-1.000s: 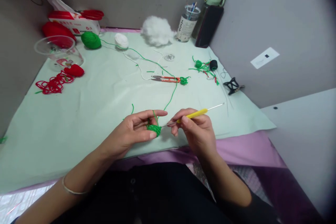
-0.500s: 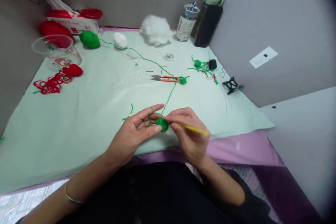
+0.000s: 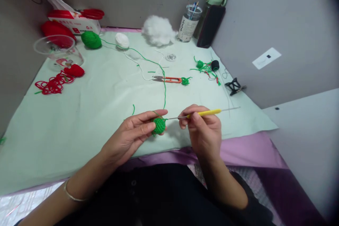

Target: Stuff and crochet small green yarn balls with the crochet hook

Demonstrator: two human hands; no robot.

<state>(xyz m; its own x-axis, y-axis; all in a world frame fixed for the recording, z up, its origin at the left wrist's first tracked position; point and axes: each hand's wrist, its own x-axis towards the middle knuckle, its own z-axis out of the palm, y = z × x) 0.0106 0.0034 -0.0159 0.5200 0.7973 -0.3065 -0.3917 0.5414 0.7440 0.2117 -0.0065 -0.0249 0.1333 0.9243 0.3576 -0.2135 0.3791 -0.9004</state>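
Between the thumb and fingers of my left hand [image 3: 135, 129] is a small round green crochet piece [image 3: 159, 126]. My right hand [image 3: 203, 125] grips a crochet hook [image 3: 209, 112] by its yellow handle, and the thin metal tip points left and meets a green loop at the piece's upper right edge. Green yarn [image 3: 164, 91] runs from my left fingers up over the thread snips [image 3: 169, 79] to the green yarn ball [image 3: 91, 40] at the back left.
White stuffing [image 3: 159, 31], a white yarn ball [image 3: 122, 41] and a pen cup [image 3: 189, 23] stand along the back. Red yarn [image 3: 54, 84] lies beside a clear plastic cup [image 3: 59, 51] at left. Green scraps [image 3: 203, 65] and a black claw clip [image 3: 234, 86] lie at right.
My right hand has moved right with the hook, away from my left hand. The green piece has shifted slightly left and turned, and the yarn has swung left.
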